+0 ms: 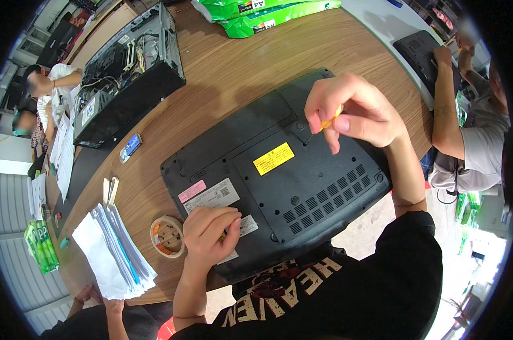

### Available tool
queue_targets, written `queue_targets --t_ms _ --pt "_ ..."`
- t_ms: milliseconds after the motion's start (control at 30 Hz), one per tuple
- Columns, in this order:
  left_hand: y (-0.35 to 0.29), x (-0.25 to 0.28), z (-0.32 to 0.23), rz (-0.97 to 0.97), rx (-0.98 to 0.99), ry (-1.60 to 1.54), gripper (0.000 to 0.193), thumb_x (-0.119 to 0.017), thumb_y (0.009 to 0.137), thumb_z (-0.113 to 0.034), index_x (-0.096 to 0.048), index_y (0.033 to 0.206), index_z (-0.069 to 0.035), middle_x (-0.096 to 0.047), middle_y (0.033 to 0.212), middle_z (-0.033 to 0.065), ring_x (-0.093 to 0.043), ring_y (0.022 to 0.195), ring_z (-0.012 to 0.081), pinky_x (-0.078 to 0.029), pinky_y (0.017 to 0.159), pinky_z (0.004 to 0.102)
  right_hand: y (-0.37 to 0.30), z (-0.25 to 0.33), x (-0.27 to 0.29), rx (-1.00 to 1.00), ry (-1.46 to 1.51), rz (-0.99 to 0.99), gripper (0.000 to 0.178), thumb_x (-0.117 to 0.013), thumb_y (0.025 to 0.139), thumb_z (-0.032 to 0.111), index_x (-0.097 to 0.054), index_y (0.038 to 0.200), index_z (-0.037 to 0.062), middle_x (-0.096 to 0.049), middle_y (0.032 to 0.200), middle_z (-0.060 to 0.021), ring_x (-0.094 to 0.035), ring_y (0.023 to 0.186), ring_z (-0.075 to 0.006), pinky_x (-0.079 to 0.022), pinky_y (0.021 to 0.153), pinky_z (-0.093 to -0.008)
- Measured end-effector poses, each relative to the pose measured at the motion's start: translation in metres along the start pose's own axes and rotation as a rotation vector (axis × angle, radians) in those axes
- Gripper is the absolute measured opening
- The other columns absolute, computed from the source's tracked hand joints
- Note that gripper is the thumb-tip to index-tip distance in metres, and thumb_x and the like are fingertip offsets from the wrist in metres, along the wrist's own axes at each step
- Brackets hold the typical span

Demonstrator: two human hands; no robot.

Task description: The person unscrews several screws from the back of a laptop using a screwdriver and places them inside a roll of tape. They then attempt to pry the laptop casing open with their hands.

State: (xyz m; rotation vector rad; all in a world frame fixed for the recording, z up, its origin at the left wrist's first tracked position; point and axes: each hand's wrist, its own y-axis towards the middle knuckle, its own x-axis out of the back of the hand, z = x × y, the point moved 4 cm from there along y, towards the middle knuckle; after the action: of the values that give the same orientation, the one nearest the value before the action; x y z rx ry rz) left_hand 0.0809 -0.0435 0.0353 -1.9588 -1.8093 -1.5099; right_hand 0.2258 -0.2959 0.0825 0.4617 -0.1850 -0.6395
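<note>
A black laptop (228, 161) lies upside down on the table in front of me, its underside with vents, screw holes and labels facing up. My right hand (355, 113) is over its far right part, fingers pinched round the yellow handle of a screwdriver (328, 120). The thin shaft slants down to a spot right of the yellow label (273, 158); whether the tip touches a screw is too small to tell. Closed over the near left corner, my left hand (212, 231) rests by the white labels. A small yellowish bit shows between its fingers, otherwise hidden.
Left of the laptop stand a tape roll (167, 236) with small dark pieces inside, a paper stack (112, 252) and a small blue box (130, 148). An opened desktop computer (132, 96) stands far left. Green paper packs (279, 20) lie at the back. Co-workers sit around.
</note>
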Motion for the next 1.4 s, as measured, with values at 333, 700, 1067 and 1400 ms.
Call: queue_targets --t_ms 333,700,1067,1400 --pt "0.013 0.006 -0.010 0.008 0.163 -0.219 0.007 -0.064 0.080 0.001 -0.068 0.086 -0.001 -0.070 0.089 0.0089 -0.066 0.075 0.0203 -0.051 0.068 0.0291 0.010 0.024 -0.006 0.122 -0.520 0.041 0.015 -0.072 0.082 0.012 -0.072 0.094 0.0020 -0.063 0.092 -0.0134 -0.062 0.082 -0.0172 -0.049 0.065 -0.0298" --pt "0.167 -0.081 -0.056 -0.249 0.360 -1.024 0.081 -0.033 0.099 -0.053 -0.009 0.147 0.009 -0.019 0.151 0.0297 -0.019 0.143 0.0347 -0.017 0.116 0.0387 -0.022 0.024 -0.061 -0.121 -0.517 -0.605 0.042 -0.042 0.103 0.023 -0.047 0.136 -0.0027 -0.054 0.134 -0.0164 -0.048 0.125 -0.0195 -0.036 0.106 -0.0342" --pt "0.117 -0.090 -0.096 -0.183 0.244 -0.872 0.087 -0.025 0.099 -0.056 0.001 0.145 0.013 -0.008 0.154 0.0295 -0.003 0.146 0.0343 -0.009 0.117 0.0396 0.006 -0.013 -0.046 -0.119 -0.164 -0.723 0.091 -0.009 0.090 0.072 -0.010 0.152 0.0057 -0.010 0.159 -0.0119 -0.005 0.147 -0.0254 -0.006 0.117 -0.0369" --pt "0.103 -0.099 -0.105 -0.137 0.240 -0.683 0.088 -0.035 0.099 -0.049 0.006 0.143 0.014 -0.001 0.150 0.0377 -0.002 0.144 0.0411 -0.011 0.116 0.0420 0.010 -0.002 -0.053 -0.124 -0.145 -0.841 0.092 -0.005 0.087 0.077 -0.013 0.153 0.0132 -0.010 0.159 -0.0107 -0.005 0.147 -0.0269 -0.006 0.117 -0.0441"
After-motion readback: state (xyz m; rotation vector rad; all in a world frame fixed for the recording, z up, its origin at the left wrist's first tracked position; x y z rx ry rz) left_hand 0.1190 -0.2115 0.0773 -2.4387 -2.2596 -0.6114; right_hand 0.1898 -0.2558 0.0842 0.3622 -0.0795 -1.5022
